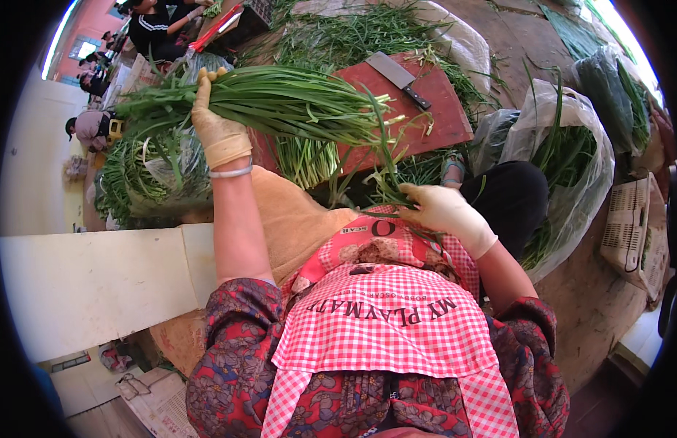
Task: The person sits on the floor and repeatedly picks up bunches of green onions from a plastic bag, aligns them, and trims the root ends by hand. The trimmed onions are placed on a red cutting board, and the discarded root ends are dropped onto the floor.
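My left hand (221,123), in a pale rubber glove, grips a thick bunch of garlic chives (300,104). The bunch is held up level, its pale cut ends pointing right and its leaf tips left. Above my lap, my gloved right hand (448,213) holds a few loose chive leaves (390,175) below the bunch's cut ends. Beyond the bunch, a cleaver (396,76) with a black handle lies on a red board (442,117). More chives (305,159) lie under the held bunch, partly hidden by it.
Loose chive leaves (366,35) cover the floor ahead. On the right stand an open plastic bag (584,180) of chives and a white plastic crate (626,230). A bagged heap of greens (147,180) is at left, near a white ledge (98,279). A person (158,27) sits at upper left.
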The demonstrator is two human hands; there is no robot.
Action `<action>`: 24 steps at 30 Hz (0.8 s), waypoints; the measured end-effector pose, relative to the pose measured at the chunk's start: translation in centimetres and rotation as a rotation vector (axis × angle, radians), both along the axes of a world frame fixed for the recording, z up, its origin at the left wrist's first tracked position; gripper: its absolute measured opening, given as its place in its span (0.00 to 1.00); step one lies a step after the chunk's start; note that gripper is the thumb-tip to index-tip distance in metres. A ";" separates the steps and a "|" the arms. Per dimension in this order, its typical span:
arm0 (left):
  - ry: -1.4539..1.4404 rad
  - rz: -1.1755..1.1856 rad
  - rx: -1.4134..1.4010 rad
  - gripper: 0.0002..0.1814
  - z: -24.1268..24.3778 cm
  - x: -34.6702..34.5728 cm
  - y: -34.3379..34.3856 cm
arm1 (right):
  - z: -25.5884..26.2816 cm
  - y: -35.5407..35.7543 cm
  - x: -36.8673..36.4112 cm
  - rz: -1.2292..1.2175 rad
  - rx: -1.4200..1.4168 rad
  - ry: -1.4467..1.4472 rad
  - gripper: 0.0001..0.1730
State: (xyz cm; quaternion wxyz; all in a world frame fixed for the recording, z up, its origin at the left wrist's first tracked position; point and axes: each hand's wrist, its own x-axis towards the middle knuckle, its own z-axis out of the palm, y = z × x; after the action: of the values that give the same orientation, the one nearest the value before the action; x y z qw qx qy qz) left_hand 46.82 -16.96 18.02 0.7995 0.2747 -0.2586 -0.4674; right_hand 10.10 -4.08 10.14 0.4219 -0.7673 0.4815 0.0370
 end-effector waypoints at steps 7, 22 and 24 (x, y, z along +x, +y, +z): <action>0.059 0.082 0.022 0.06 2.3 -0.6 2.9 | -3.2 -3.6 3.4 -0.666 0.520 -1.093 0.48; 0.028 0.393 0.422 0.08 -4.2 8.4 17.5 | -3.9 -5.1 10.5 -0.248 0.221 -0.390 0.15; 0.022 0.442 0.486 0.09 -8.7 12.0 19.3 | -4.1 -4.5 10.2 -0.072 -0.104 -0.329 0.16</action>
State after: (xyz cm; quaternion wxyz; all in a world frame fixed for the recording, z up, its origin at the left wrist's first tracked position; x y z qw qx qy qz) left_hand 58.85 2.35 9.33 0.7953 0.5019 -0.0648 -0.3338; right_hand 20.34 -8.57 6.06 0.4557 -0.7662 0.4344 -0.1289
